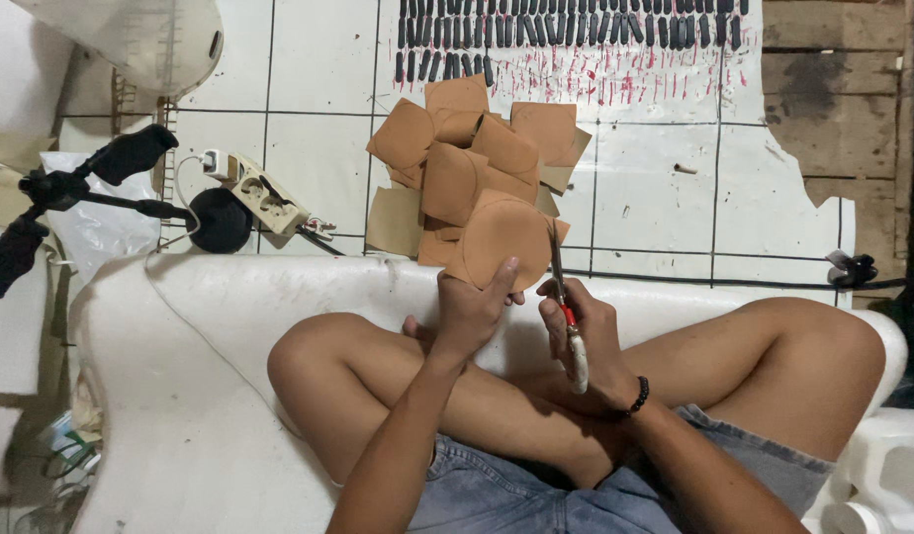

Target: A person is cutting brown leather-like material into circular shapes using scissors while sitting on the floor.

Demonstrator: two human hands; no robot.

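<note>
In the head view the risk sits at the blade: the left hand (474,309) pinches the lower edge of the tan leather round (502,237) with its thumb laid on the face, just beside the scissors (559,282), so a slip or an over-long snip could, I judge, nick that thumb or bite inside the curved edge and spoil the outline; the piece is held in the air with nothing under it, so it could also flex away from the cut and leave a ragged edge. The right hand (586,341) is closed around the pale scissor handles, fingers wrapped, the blades pointing up along the right rim of the round, whether parted or closed I cannot tell. The round looks thin, matte, orange-tan, nearly circular, smooth on the left, still angular low on the right. Beyond the grip, cut leather pieces (457,158) lie heaped on the tiled floor (655,168)
</note>
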